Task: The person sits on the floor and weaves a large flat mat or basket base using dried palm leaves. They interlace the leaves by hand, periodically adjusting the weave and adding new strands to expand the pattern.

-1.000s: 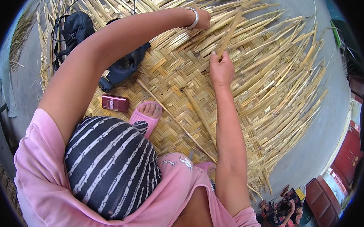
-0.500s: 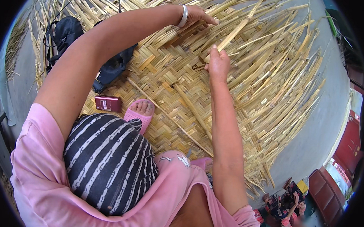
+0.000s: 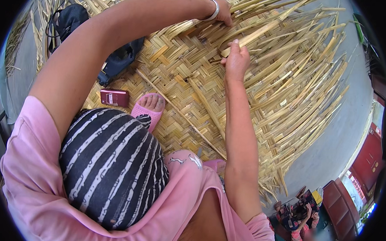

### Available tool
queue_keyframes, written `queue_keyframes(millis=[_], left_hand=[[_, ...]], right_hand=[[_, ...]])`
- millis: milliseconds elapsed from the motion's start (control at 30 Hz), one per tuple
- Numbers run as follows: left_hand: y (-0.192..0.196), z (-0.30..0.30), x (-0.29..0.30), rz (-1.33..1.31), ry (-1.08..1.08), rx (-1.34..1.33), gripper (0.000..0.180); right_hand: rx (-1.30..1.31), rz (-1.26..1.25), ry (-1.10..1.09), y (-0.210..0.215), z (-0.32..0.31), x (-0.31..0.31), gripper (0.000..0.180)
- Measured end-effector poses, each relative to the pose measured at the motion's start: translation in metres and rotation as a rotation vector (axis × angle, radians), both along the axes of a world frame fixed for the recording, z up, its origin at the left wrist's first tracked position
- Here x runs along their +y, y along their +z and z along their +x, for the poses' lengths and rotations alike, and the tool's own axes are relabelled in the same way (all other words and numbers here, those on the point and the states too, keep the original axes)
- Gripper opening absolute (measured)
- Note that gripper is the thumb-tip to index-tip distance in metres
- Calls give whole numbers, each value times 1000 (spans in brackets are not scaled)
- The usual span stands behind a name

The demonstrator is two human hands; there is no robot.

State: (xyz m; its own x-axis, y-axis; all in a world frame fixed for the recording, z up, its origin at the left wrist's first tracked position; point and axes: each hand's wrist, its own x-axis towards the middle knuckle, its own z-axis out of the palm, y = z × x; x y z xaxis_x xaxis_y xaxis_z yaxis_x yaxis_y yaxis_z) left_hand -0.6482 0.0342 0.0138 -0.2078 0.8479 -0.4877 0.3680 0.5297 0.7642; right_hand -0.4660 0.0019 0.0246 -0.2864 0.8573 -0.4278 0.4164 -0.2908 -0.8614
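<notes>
From my remote station, I cannot determine whether the left hand (image 3: 225, 13) grips or only presses: its fingertips merge with the mat (image 3: 181, 92). The right hand (image 3: 237, 62) partly covers its strip (image 3: 266, 31) and hides most of its own fingers. The upper picture edge cuts off the mat's far ends; the body conceals its near side. The left arm (image 3: 106, 30) obscures the middle of the bag (image 3: 72, 20). The shirt (image 3: 194, 185) covers most of the right slipper (image 3: 215, 164). The label on the red case (image 3: 114, 97) is too small to read. At lower right, a seated person (image 3: 302, 224) is partly blurred.
</notes>
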Motion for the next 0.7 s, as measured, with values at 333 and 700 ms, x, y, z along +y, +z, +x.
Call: queue_keyframes(millis=[333,700], left_hand=[[-8,-12,3,-65,-155,-74,37],[36,-21,-1,-147,-35,-763,46]], right_hand=[[-12,-78,-12,1,-2,7,37],[-147,-43,73,7,-10,5,33]])
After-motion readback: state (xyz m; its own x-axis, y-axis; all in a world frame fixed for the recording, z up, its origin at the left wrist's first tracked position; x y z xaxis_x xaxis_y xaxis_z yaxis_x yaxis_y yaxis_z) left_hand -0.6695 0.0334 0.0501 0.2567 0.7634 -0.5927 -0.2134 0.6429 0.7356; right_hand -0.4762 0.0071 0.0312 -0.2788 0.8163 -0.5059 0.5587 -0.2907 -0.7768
